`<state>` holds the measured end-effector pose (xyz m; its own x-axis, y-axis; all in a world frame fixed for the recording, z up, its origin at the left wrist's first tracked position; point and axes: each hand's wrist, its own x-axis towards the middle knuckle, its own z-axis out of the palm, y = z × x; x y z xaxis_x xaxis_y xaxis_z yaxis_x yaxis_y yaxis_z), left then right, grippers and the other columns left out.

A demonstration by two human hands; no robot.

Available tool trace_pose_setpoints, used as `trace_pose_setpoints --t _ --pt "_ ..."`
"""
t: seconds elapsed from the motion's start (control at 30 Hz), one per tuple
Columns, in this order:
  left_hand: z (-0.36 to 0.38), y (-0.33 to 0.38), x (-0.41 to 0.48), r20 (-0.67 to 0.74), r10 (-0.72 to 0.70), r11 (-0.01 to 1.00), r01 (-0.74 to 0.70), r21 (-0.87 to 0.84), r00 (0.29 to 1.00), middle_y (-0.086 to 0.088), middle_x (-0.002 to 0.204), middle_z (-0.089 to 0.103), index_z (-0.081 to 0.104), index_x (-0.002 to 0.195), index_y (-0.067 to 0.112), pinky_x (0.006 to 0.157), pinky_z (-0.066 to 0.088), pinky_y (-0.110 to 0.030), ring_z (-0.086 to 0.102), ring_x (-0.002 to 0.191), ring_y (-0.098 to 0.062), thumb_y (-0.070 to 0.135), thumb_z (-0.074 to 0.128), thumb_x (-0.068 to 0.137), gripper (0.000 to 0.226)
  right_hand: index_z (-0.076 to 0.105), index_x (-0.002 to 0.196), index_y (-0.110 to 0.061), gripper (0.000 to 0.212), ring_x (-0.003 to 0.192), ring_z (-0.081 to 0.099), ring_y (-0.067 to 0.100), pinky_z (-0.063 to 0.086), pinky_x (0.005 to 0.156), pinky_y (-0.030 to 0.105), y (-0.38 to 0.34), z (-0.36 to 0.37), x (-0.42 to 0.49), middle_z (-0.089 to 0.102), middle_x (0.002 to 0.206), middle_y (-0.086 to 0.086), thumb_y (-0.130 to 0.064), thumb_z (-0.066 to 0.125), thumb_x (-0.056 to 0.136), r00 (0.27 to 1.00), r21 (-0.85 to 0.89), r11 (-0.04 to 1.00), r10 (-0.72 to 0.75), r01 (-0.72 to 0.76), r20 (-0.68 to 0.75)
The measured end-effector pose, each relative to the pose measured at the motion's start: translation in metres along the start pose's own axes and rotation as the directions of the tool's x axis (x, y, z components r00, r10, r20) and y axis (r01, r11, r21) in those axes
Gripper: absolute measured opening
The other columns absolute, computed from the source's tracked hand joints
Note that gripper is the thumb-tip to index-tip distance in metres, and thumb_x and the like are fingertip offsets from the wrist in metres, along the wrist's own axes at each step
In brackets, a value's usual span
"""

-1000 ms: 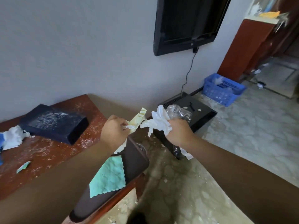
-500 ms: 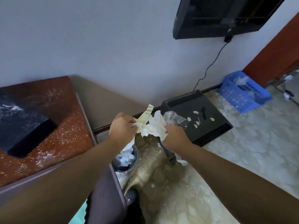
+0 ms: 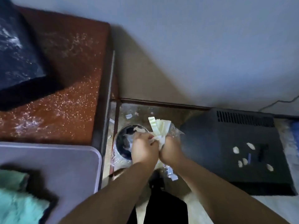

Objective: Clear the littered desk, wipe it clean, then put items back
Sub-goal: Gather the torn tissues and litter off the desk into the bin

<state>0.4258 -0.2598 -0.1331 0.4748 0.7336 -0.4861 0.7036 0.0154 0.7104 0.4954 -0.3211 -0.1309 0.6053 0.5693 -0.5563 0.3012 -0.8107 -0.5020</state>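
My left hand [image 3: 143, 147] and my right hand [image 3: 171, 147] are pressed together, both gripping one wad of litter [image 3: 159, 128]: white tissue, a pale yellow-green wrapper and clear plastic. The wad sticks up between my fists, just over the right rim of a round metal bin [image 3: 123, 143] on the floor beside the desk. Crumpled paper lies inside the bin. The red-brown desk [image 3: 68, 88] at left is sprinkled with white crumbs and carries a dusty black box [image 3: 17, 50].
A grey tray-like slab [image 3: 64, 165] with a teal cloth [image 3: 17, 206] lies at lower left. A black device [image 3: 239, 147] with small white scraps on top sits on the floor to the right. Paper bits dot the floor by the wall.
My view tipped down and my hands came lower and tighter together, bringing the wad from mid-air to just above the bin. The bin now shows fully.
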Motion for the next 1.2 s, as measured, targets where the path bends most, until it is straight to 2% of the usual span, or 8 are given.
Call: trace_pose_setpoints --t 0.13,0.33,0.5,0.67,0.8,0.9,1.03,1.2 --pt "0.040 -0.040 0.038 -0.107 -0.164 0.986 0.159 -0.051 0.981 -0.004 0.108 0.052 0.066 0.094 0.009 0.074 0.043 -0.025 0.058 0.090 -0.020 0.014 0.058 0.084 0.014 0.066 0.083 0.002 0.010 0.081 0.064 0.028 0.052 0.073 0.039 0.040 0.048 0.062 0.068 0.081 0.015 -0.005 0.059 0.085 0.997 0.164 0.986 -0.025 0.013 0.072" --pt "0.114 -0.079 0.085 -0.253 -0.284 0.956 0.293 -0.004 0.925 -0.002 0.116 0.047 0.061 0.110 0.010 0.073 0.030 -0.019 0.051 0.098 -0.016 0.009 0.052 0.089 0.024 0.053 0.076 -0.014 0.030 0.069 0.055 0.014 0.047 0.061 0.017 0.095 0.114 0.140 0.058 0.065 -0.002 0.003 0.039 0.097 0.953 0.627 0.744 0.040 -0.229 0.301" --pt "0.136 -0.139 0.132 -0.226 -0.245 0.938 0.289 0.193 0.943 -0.007 0.117 0.047 0.059 0.111 0.007 0.079 0.042 -0.032 0.055 0.102 -0.025 0.009 0.049 0.089 0.024 0.063 0.087 -0.003 0.010 0.068 0.059 0.020 0.048 0.060 0.023 0.134 0.163 0.193 0.061 0.076 0.009 0.002 0.055 0.089 0.830 0.403 0.832 0.115 -0.381 0.546" --pt "0.154 -0.189 0.178 -0.165 -0.244 0.890 0.288 0.354 0.956 -0.008 0.116 0.053 0.059 0.108 0.007 0.071 0.040 -0.026 0.058 0.100 -0.024 0.011 0.050 0.089 0.021 0.061 0.077 -0.007 0.009 0.052 0.043 0.017 0.034 0.056 0.030 0.151 0.202 0.245 0.052 0.059 0.009 0.001 0.061 0.072 0.767 0.324 0.825 0.189 -0.462 0.613" --pt "0.174 -0.218 0.202 -0.254 -0.434 0.860 0.481 0.170 0.864 -0.010 0.108 0.059 0.049 0.114 0.009 0.068 0.038 -0.029 0.056 0.091 -0.026 0.014 0.051 0.090 0.025 0.060 0.116 -0.003 0.042 0.102 0.059 0.029 0.050 0.088 0.039 0.174 0.241 0.277 0.063 0.111 0.015 0.008 0.064 0.076 0.730 0.633 0.381 0.206 -0.673 0.652" --pt "0.191 -0.241 0.207 -0.095 -0.465 0.860 0.475 0.184 0.880 -0.009 0.121 0.057 0.039 0.129 0.017 0.080 0.044 -0.033 0.056 0.105 -0.029 0.019 0.047 0.091 0.038 0.065 0.103 -0.004 0.021 0.082 0.062 0.022 0.048 0.078 0.030 0.185 0.258 0.282 0.067 0.091 0.011 0.002 0.058 0.085 0.699 0.613 0.353 0.213 -0.706 0.683" --pt "0.196 -0.271 0.195 0.121 -0.415 0.671 0.214 0.710 0.902 0.000 0.159 0.004 0.005 0.151 0.022 0.117 -0.002 -0.045 -0.002 0.146 -0.025 0.041 0.037 0.096 0.066 0.057 0.080 -0.003 0.014 0.047 0.045 0.013 0.032 0.043 0.021 0.185 0.265 0.276 0.048 0.067 0.010 -0.011 0.054 0.091 0.653 0.521 0.417 0.290 -0.744 0.700" --pt "0.173 -0.239 0.164 -0.033 -0.474 0.590 0.345 0.730 0.880 -0.002 0.158 0.008 0.018 0.148 0.019 0.114 -0.010 -0.051 -0.006 0.146 -0.024 0.041 0.039 0.094 0.063 0.042 0.130 -0.036 0.059 0.083 0.059 0.019 0.047 0.063 0.028 0.145 0.233 0.238 0.057 0.108 0.002 -0.031 0.070 0.079 0.665 0.624 0.231 0.268 -0.747 0.697"
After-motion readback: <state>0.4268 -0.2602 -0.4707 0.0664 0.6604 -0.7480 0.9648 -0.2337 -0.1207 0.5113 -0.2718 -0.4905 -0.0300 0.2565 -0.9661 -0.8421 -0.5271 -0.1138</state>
